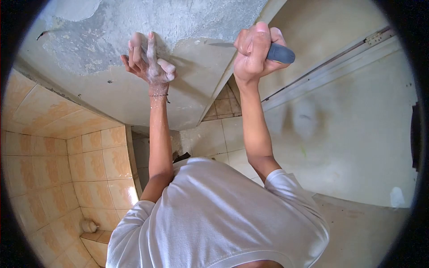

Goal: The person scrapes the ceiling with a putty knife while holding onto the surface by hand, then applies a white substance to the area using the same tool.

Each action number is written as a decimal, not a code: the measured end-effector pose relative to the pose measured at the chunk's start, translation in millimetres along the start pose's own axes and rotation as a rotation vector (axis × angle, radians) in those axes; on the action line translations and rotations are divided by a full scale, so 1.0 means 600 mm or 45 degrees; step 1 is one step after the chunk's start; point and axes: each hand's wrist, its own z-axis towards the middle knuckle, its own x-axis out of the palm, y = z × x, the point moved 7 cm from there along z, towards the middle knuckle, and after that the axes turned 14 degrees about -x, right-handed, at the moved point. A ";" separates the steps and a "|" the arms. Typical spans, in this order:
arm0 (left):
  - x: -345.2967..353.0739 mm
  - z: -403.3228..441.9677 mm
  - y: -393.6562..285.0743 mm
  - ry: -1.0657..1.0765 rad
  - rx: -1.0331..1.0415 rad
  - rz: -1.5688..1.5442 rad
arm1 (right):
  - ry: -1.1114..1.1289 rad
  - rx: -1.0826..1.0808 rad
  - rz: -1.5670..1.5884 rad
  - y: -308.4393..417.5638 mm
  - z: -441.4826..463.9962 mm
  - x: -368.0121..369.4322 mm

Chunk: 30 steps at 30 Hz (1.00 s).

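My left hand [147, 60], coated in white dust, is raised in front of the wall [187, 102] with its fingers spread. Its fingertips reach the patchy grey area [111, 33], but whether they press on it is hard to tell. In my right fist [254, 53] is a scraper [281, 53] with a dark grey handle. The handle end sticks out to the right, and the thin blade points left toward the wall, seen nearly edge-on. Bare grey plaster meets a ragged edge of smoother, paler coating between the hands.
Orange-patterned tiles [91, 156] cover the lower left wall, with a small pale object [89, 225] on a tiled ledge. A whitish door panel [348, 120] with a hinge [377, 38] stands at right. Floor tiles [208, 136] show below the wall's corner. A bent wire [41, 35] protrudes at upper left.
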 end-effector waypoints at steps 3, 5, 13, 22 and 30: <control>0.001 0.001 0.000 -0.008 0.001 0.017 | -0.098 -0.136 -0.028 0.058 -0.001 0.006; 0.002 0.003 0.002 -0.005 0.002 0.031 | 0.067 -0.057 0.309 0.068 0.011 0.032; 0.001 0.003 -0.002 -0.048 0.049 0.000 | -0.073 -0.175 0.202 0.052 0.008 0.005; -0.001 0.001 0.001 0.041 -0.062 0.027 | 0.074 -0.196 -0.001 0.023 -0.003 0.016; 0.001 0.001 0.002 0.034 -0.031 0.046 | -0.002 -0.237 0.041 0.033 -0.015 0.013</control>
